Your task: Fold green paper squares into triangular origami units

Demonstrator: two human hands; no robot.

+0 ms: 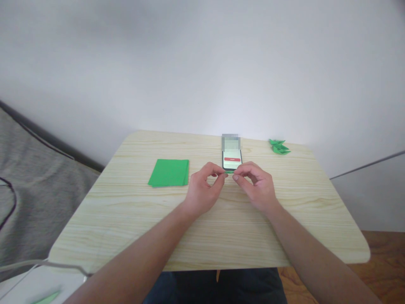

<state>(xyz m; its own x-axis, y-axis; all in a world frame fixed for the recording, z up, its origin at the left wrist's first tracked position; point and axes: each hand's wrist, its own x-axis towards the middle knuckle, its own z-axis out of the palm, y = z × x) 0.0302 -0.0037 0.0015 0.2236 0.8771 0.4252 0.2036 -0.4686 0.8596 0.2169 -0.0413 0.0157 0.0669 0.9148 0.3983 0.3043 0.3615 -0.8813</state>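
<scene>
A small green paper piece (229, 172) bridges the gap between two bare hands, held just above or against a pale wood-grain table (221, 236); the view does not settle which. The left hand (202, 190) pinches its near-left end between thumb and forefinger, while the right hand (257, 185) takes the opposite end in a matching grip, thumb beneath and forefinger above. The two-ended hold probably serves to keep so slight a piece taut and level, with fingertips alone doing the work because there is little to grasp. Its exact shape is mostly hidden by the fingers.

Directly beyond the hands, just past the paper, a phone (232, 162) shows a lit screen with a red bar, its upper part masked; the spot seems chosen so it can be watched without turning from the work. To the left of the left hand, and apart from it, lies a slightly fanned stack of green sheets (169, 172), presumably set there within easy reach yet clear of the forearms. Beyond and to the right of the right hand, pointed green paper shapes (279, 147) sit close together near the table's far edge, seemingly parked where neither elbow would brush them.
</scene>
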